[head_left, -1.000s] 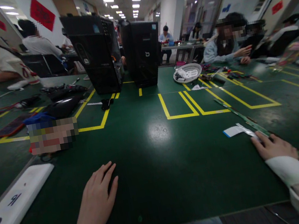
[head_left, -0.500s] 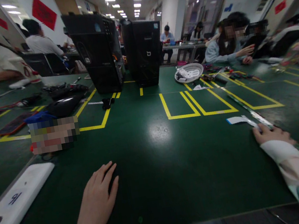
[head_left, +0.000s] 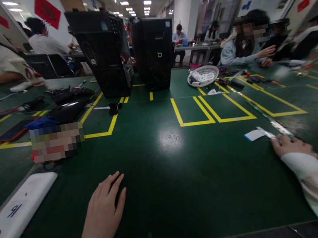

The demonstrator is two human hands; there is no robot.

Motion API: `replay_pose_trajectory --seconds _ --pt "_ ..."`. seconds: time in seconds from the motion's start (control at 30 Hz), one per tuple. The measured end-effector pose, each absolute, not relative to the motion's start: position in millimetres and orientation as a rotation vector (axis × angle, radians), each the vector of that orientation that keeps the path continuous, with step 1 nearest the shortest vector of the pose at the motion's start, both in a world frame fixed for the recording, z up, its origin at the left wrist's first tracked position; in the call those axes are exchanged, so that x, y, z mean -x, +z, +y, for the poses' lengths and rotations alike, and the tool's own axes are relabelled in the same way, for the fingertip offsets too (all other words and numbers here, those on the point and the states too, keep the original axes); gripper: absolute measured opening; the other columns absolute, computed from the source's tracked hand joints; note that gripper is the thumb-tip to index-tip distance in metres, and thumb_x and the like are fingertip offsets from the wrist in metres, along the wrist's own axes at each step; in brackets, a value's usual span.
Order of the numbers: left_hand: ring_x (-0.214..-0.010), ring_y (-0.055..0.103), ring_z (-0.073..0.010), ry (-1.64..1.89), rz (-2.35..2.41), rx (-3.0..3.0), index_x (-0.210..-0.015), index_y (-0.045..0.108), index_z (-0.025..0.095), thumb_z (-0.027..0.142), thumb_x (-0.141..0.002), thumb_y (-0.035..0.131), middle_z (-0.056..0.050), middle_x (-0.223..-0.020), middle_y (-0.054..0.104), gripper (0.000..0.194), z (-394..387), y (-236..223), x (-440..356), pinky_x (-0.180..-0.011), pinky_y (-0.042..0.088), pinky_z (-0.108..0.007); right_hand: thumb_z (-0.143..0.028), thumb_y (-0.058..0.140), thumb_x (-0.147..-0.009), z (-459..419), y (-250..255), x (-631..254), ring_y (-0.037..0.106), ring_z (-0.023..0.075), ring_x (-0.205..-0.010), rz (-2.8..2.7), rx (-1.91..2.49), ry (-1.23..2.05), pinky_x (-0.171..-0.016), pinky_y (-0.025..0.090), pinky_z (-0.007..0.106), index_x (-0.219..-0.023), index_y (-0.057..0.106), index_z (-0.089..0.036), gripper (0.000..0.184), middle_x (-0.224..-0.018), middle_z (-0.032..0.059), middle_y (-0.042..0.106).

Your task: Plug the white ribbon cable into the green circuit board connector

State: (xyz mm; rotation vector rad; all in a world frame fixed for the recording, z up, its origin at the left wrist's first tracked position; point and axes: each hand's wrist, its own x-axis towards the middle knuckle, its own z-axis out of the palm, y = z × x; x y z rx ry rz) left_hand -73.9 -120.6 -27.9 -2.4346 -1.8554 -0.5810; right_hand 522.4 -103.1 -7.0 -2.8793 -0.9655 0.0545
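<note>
My left hand lies palm down on the green table at the left of centre, fingers stretched and holding nothing. Far to the right, my right hand is closed over a long, narrow circuit board strip. The strip runs away from me at a slant, and its near end shows past my wrist. A white flat ribbon cable with a blue end sticks out leftward by my right fingertips. The undersides of those fingers are hidden.
A white handheld device lies at the left. Two black computer towers stand at the back, with a white basket right of them. Yellow tape marks boxes on the table. A co-worker sits at the far right.
The circuit board strip and its ribbon cable have slid slightly toward me along with my right hand. My left hand stays where it was. The view has shifted a little.
</note>
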Motion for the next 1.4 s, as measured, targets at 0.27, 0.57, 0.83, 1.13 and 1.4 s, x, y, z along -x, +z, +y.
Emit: replay_pose_trajectory --seconds 0.27,0.57,0.83,1.13,1.4 --pt "-0.122 0.055 -0.0305 -0.576 -1.804 2.439 -0.132 0.055 0.017 0.051 -0.095 0.034 -0.013 -0.136 0.056 0.054 -119.2 -30.5 74.9 -0.103 0.044 -0.051 -0.059 0.018 -0.093 -109.3 -15.4 -523.4 0.033 0.0450 -0.132 -1.048 2.863 -0.078 -0.100 0.025 0.065 -0.137 0.050 -0.018 0.069 -0.144 0.0257 0.038" --pt "-0.123 0.054 -0.0305 -0.568 -1.793 2.427 -0.132 0.055 0.016 0.051 -0.095 0.032 -0.014 -0.135 0.056 0.055 -118.0 -33.5 76.6 -0.104 0.043 -0.051 -0.039 0.043 -0.088 -72.5 -47.8 -542.4 0.050 0.0309 -0.122 -1.844 2.251 -0.441 -0.103 0.042 0.047 -0.119 0.066 -0.014 0.046 -0.125 0.0165 0.061" --pt "-0.121 0.055 -0.0301 -0.584 -1.798 2.434 -0.131 0.056 0.017 0.052 -0.095 0.033 -0.014 -0.134 0.057 0.055 -117.7 -32.4 76.3 -0.102 0.045 -0.050 -0.038 0.038 -0.092 -14.8 -34.2 -452.0 0.059 0.0300 -0.104 -2.190 1.601 -0.269 -0.092 0.050 0.048 -0.113 0.067 -0.009 0.046 -0.112 0.0202 0.063" --pt "-0.121 0.055 -0.0283 -0.633 -1.856 2.427 -0.129 0.058 0.020 0.049 -0.094 0.036 -0.012 -0.134 0.058 0.050 -117.9 -28.5 75.1 -0.102 0.045 -0.049 -0.032 0.044 -0.094 4.0 -28.5 -287.3 0.055 0.0239 -0.107 -2.489 1.142 -0.127 -0.093 0.048 0.041 -0.119 0.063 -0.015 0.036 -0.118 0.0135 0.061" --pt "-0.120 0.056 -0.0282 -0.618 -1.880 2.424 -0.128 0.059 0.018 0.047 -0.095 0.036 -0.013 -0.133 0.059 0.049 -116.0 -28.1 76.0 -0.102 0.045 -0.049 -0.036 0.049 -0.092 -61.2 -15.2 -211.2 0.047 0.0243 -0.120 -2.679 0.747 0.190 -0.098 0.043 0.043 -0.134 0.050 -0.014 0.047 -0.134 0.0149 0.052"
